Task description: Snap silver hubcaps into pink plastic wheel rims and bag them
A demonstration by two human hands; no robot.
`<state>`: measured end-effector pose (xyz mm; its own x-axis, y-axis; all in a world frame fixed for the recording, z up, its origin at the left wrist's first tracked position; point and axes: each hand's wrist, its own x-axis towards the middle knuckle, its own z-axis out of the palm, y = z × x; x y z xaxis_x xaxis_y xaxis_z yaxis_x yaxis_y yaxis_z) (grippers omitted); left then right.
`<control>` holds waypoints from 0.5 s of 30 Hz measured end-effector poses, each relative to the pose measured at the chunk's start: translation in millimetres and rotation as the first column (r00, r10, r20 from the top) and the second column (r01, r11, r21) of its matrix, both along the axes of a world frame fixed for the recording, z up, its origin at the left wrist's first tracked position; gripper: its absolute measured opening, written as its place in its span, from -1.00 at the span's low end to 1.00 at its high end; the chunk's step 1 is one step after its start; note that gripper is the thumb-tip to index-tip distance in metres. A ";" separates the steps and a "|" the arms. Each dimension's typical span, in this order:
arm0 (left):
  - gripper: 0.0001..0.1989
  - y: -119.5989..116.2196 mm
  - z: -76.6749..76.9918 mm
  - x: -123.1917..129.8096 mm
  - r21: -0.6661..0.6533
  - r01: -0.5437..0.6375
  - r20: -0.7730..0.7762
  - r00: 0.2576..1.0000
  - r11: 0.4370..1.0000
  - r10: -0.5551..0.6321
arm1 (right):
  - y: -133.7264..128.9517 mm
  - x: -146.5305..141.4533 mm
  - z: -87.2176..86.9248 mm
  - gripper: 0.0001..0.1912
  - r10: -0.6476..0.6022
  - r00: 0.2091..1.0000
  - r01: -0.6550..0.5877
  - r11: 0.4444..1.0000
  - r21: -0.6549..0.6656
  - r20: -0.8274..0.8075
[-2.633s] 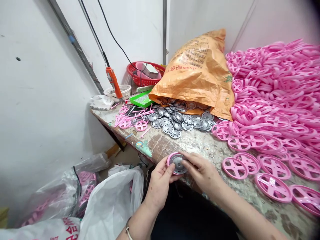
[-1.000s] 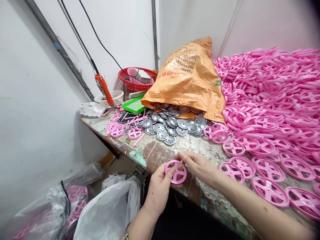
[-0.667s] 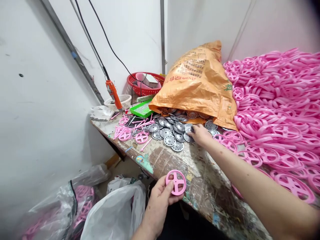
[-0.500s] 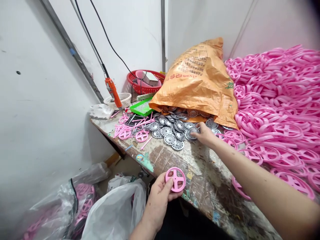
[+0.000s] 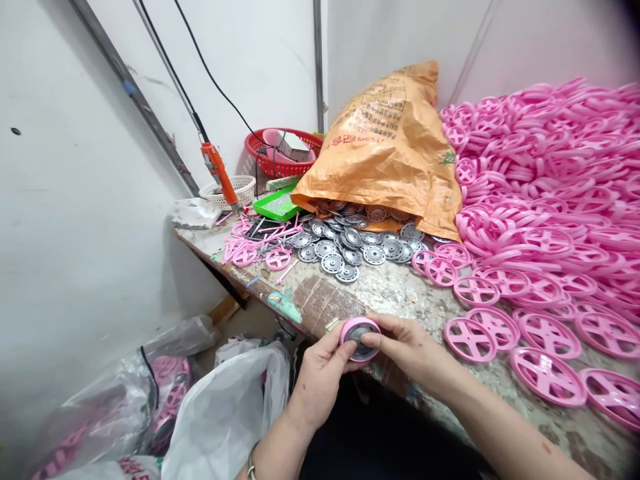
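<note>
Both hands meet at the table's front edge around one pink wheel [image 5: 345,333] with a grey disc [image 5: 358,331] lying inside its rim. My left hand [image 5: 320,373] grips the wheel from the left, thumb on the disc's face. From the right, my right hand [image 5: 407,343] holds the same wheel, its thumb also pressing on the disc. Behind them lies a heap of grey discs [image 5: 333,263] at the mouth of an orange sack [image 5: 380,147]. Loose pink wheels [image 5: 470,339] lie to the right of my right hand.
A large pink pile [image 5: 550,160] fills the right side. An orange screwdriver [image 5: 219,173] hangs at the left near a green tray [image 5: 277,205], a white basket [image 5: 243,190] and a red basket [image 5: 255,157]. White plastic bag [image 5: 225,413] stands below the table edge.
My right hand has come back from the grey discs to my left hand, bringing a grey disc that now sits in the pink wheel. The view has shifted slightly.
</note>
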<state>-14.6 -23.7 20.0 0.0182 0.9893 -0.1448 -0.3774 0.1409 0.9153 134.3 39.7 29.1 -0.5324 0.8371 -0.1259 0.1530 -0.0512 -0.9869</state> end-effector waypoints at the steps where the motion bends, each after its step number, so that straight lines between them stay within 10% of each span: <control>1: -0.70 -1.3 -1.5 0.3 -0.003 -0.013 -0.021 1.000 1.000 0.013 | -0.7 -0.2 -0.1 -0.76 0.013 1.000 -0.013 1.000 -0.002 0.008; 10: -0.57 -33.7 -17.2 -16.6 -0.141 -0.221 -0.280 0.944 0.965 0.175 | -28.4 14.7 2.2 -0.63 -0.197 0.937 0.070 0.914 0.399 0.288; 15: -0.54 -79.0 -69.3 -102.9 -0.175 -0.525 -0.694 0.665 0.833 0.274 | -14.2 107.9 -13.3 -0.29 -0.613 0.582 0.013 0.664 0.748 0.534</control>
